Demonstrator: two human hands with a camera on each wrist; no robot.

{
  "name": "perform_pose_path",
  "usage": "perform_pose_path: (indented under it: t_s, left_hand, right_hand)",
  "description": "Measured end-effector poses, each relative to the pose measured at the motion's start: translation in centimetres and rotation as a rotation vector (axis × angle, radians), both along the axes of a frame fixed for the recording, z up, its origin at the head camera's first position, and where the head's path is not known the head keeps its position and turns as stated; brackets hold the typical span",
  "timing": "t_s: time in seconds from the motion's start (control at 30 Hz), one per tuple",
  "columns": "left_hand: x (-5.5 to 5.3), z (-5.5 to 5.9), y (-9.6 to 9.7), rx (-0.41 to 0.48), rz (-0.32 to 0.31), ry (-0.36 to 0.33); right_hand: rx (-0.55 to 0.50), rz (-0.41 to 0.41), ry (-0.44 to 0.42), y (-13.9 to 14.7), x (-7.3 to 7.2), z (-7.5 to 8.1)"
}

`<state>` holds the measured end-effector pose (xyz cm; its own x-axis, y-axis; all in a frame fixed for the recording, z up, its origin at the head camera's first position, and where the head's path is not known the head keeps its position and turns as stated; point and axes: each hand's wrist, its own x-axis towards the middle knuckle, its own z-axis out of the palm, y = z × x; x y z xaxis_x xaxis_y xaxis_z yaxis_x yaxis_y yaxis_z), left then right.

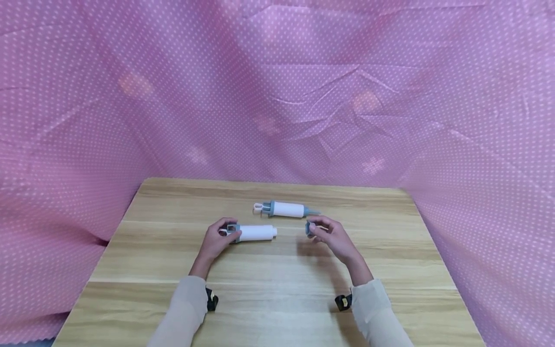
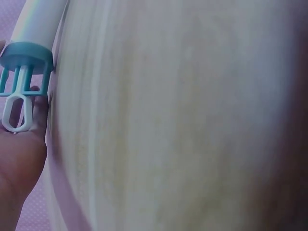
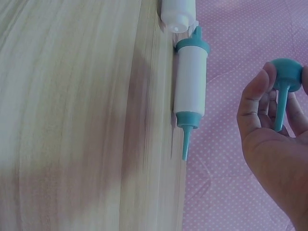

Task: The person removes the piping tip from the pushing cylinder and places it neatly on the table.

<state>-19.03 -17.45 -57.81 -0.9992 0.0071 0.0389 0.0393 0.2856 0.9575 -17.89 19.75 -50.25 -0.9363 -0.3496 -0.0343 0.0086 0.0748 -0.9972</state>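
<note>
My left hand grips a white syringe at its teal collar, thumb on the near side. The syringe lies level, its bare white tip pointing right. From the collar a white loop handle sticks out towards my left palm. Off the tip's right end, with a gap between, my right hand pinches a teal nozzle cap between thumb and fingers. The cap's thin spout points back towards the palm. Behind both hands lies a second white syringe with a teal nozzle on its end.
The wooden table reaches under both arms. Pink dotted cloth hangs behind the table and along both sides. Black cameras sit at the left wrist and right wrist, close above the wood.
</note>
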Motion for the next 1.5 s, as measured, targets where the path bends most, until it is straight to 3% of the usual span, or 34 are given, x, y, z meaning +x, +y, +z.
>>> perform_pose_path:
  t_s: [0.27,0.5,0.83,1.2,1.33,1.5]
  left_hand:
    - [0.0,0.9,0.2,-0.029,0.021,0.018]
    - [0.1,1.9,0.5,-0.024,0.023,0.09]
    - [0.1,3.4,1.5,-0.093,-0.041,0.147]
    - [0.5,4.9,1.8,-0.061,-0.025,0.218]
    - [0.4,5.3,3.0,-0.002,-0.022,0.246]
    - [0.8,6.0,4.9,0.025,-0.024,0.222]
  right_hand:
    - [0.011,-0.016,-0.005,0.1,-0.1,0.3]
    - [0.018,-0.019,-0.007,0.1,-0.1,0.4]
    - [0.011,-0.029,-0.01,-0.1,-0.2,0.8]
    - [-0.035,-0.025,0.013,-0.8,-0.4,0.8]
    - [-0.007,-0.016,0.016,-0.8,-0.5,0.5]
    - [-0.018,-0.004,0.012,-1.1,-0.7,0.5]
